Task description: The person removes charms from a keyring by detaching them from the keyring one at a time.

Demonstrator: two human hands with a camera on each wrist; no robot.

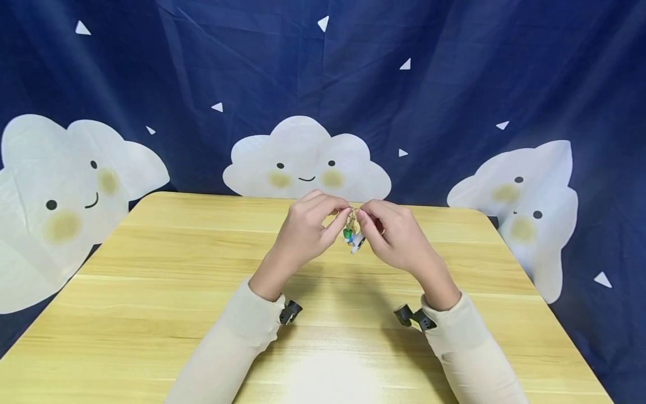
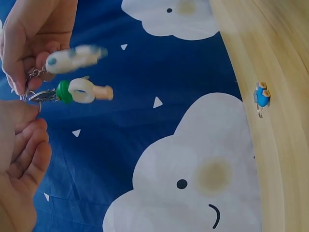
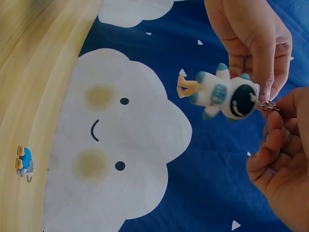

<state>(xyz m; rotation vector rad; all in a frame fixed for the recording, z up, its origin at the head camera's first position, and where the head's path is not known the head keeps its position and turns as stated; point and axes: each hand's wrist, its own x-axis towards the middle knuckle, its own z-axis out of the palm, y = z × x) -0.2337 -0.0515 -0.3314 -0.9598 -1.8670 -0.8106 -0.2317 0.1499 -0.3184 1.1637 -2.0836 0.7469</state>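
Observation:
My left hand (image 1: pixel 313 227) and right hand (image 1: pixel 393 233) meet above the table, fingertips close together. Thumb and fingers of each pinch thin metal rings. From these hang two figure keychains. One is a white and light-blue astronaut (image 3: pixel 217 94) with a dark visor and tan feet, its short chain running up to the fingertips. The other has a green top (image 2: pixel 63 92), a white body and a tan lower end, on a silver clasp (image 2: pixel 44 95). Whether the rings are linked cannot be told. A small blue keychain figure (image 2: pixel 262 95) with tan feet lies on the table.
The wood-patterned table (image 1: pixel 151 336) spreads beneath both forearms. Behind it hangs a dark blue curtain (image 1: pixel 282 62) with printed white clouds and triangles. A small black camera (image 1: pixel 290 312) sits at the left cuff, another camera (image 1: pixel 415 318) at the right.

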